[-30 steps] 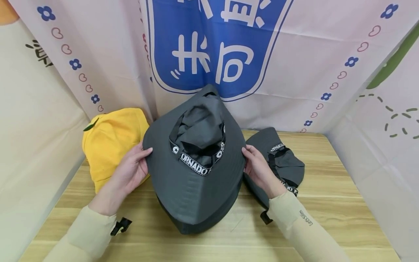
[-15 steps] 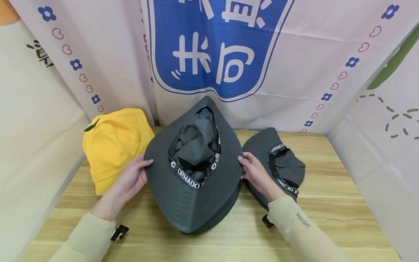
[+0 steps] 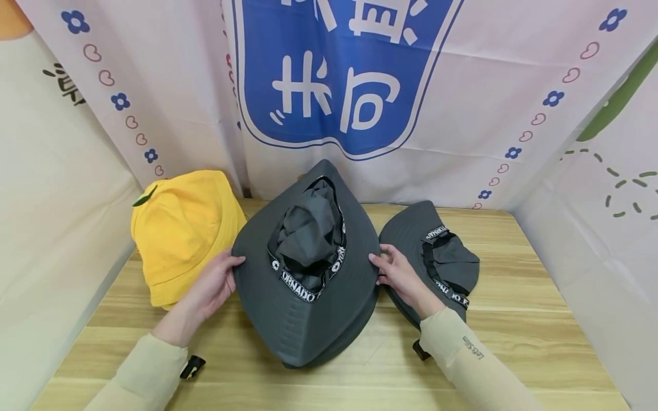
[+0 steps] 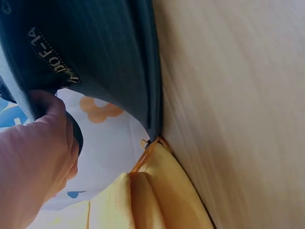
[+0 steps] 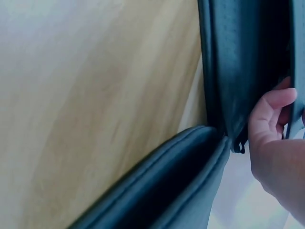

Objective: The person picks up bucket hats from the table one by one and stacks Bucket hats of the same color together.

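A dark grey wide-brimmed bucket hat (image 3: 349, 285) lies in the middle of the table, hollow side up, its lettered inner band and crumpled crown lining showing. My left hand (image 3: 213, 285) pinches the left edge of its brim, thumb on top. At the opposite edge, my right hand (image 3: 403, 279) pinches the brim the same way. Another dark brim layer (image 3: 345, 344) shows beneath it along the lower right. In the right wrist view, the right hand (image 5: 271, 138) has its thumb over the brim edge. The left wrist view shows fingers of the left hand (image 4: 45, 148) curled under the brim.
Left of the hat stands a yellow hat (image 3: 180, 228) with a small green leaf. To the right lies another dark grey hat (image 3: 403, 234) on its side, partly behind the right hand. A printed curtain (image 3: 442, 154) hangs behind the wooden table (image 3: 519, 319).
Both hands have lowered the grey hat and drawn it toward the front; it tilts less against the curtain. The left hand has shifted slightly right, the right hand slightly left.
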`<state>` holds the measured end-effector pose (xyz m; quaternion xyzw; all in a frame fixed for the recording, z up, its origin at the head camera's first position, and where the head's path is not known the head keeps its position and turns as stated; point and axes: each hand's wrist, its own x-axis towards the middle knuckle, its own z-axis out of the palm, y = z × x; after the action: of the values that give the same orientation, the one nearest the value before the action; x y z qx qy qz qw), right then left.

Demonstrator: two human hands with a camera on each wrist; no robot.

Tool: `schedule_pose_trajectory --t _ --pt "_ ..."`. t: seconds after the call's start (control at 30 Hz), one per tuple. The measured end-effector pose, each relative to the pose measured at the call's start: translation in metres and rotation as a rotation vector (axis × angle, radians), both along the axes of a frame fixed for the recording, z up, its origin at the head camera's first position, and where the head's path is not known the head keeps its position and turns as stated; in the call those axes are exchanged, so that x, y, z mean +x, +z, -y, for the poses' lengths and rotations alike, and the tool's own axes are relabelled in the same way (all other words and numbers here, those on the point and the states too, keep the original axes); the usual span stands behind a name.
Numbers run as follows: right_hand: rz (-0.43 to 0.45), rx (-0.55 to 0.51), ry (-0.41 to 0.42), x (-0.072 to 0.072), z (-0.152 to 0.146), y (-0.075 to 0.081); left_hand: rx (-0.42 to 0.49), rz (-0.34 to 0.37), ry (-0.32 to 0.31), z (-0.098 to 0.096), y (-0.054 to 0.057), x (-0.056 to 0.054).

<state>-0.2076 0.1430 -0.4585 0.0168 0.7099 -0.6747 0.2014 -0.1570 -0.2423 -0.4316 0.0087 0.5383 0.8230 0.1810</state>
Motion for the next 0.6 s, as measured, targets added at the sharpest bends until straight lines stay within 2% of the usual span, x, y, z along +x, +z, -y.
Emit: schedule_pose_trajectory --t 0.23,0.3,0.4,0.6 --pt "-0.068 0.097 -0.008 0.000 0.001 -0.006 -0.183 0.016 0.017 -0.002 -0.009 -0.003" --pt "-0.089 0.124 -0.009 0.000 0.002 -0.008 -0.297 0.002 0.021 -0.002 -0.013 -0.005" --pt "-0.124 0.167 -0.003 0.000 0.002 -0.012 -0.515 -0.028 0.022 -0.002 -0.017 -0.006" --pt "-0.170 0.264 -0.009 0.002 0.003 -0.019 -0.851 -0.187 0.019 -0.005 -0.025 -0.008"
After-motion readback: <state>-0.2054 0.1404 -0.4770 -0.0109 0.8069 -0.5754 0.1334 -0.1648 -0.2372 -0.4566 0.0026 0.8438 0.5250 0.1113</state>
